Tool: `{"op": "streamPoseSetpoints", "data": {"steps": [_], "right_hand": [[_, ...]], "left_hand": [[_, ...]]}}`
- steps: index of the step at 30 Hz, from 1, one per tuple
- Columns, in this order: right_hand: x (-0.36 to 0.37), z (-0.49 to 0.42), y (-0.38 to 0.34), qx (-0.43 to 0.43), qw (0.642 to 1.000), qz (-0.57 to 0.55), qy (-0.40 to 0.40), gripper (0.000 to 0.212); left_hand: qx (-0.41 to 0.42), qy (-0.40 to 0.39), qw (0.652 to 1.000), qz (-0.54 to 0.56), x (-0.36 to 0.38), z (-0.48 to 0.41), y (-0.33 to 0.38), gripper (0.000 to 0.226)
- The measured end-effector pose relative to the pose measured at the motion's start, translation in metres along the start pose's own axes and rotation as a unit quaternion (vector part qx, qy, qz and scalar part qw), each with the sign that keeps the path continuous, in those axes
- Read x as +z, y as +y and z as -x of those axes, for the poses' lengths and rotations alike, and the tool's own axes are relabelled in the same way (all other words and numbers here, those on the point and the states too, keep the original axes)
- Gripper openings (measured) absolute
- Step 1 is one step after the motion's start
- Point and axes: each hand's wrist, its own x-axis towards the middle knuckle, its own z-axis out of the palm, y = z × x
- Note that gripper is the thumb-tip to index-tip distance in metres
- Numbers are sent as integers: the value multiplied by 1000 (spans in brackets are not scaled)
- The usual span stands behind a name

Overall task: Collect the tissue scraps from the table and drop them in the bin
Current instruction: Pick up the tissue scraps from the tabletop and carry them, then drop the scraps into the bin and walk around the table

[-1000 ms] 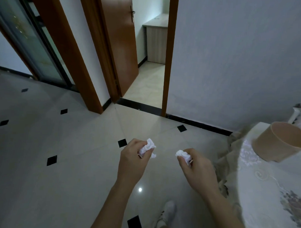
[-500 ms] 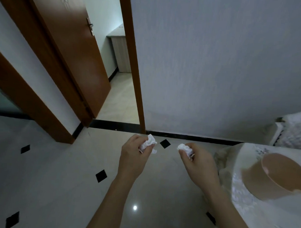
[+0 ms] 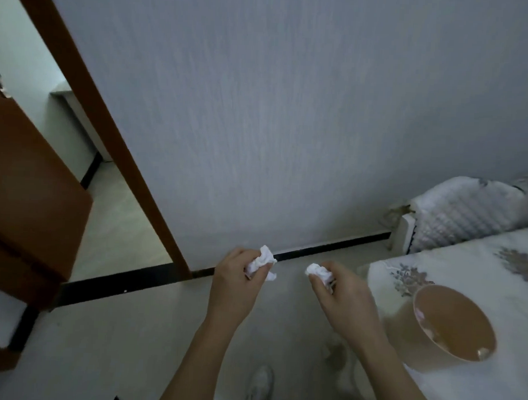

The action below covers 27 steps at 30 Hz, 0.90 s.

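Note:
My left hand (image 3: 237, 284) is closed around a crumpled white tissue scrap (image 3: 262, 259) that sticks out above the fingers. My right hand (image 3: 343, 295) pinches a second white tissue scrap (image 3: 317, 271) at its fingertips. Both hands hover over the pale floor, side by side and a little apart. To the right stands the table (image 3: 479, 267) under a white flowered cloth. A tan round bin (image 3: 453, 326) rests on it, tilted with its opening toward me, just right of my right hand.
A grey wall (image 3: 289, 126) with a black skirting strip fills the view ahead. A brown door frame (image 3: 109, 134) and open brown door (image 3: 26, 206) are at the left. A white quilted cushion (image 3: 466, 213) lies behind the table. My white shoe (image 3: 260, 385) shows below.
The view has swung to the right, so the doorway slid left and the table and bin came closer. Both hands keep the same grip on their tissue scraps.

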Motion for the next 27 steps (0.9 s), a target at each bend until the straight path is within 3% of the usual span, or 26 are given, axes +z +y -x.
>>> {"op": "streamPoseSetpoints", "data": {"steps": [5, 11, 14, 18, 22, 27], "right_hand": [[-10, -50, 1, 58, 996, 43, 52, 19], [-35, -64, 15, 145, 974, 94, 146, 18], [-51, -45, 30, 202, 953, 134, 183, 27], [-78, -2, 51, 271, 915, 186, 233, 28], [-107, 43, 68, 367, 871, 204, 256, 24], [-127, 67, 80, 369, 854, 269, 249, 21]], "left_hand": [[57, -74, 995, 45, 33, -79, 10, 42], [151, -194, 965, 89, 91, -137, 39, 49], [190, -269, 938, 113, 122, -138, 59, 41], [237, -367, 891, 123, 166, -123, 86, 9], [311, -421, 844, 115, 200, -99, 116, 24], [416, -452, 787, 51, 220, -80, 143, 21]]}}
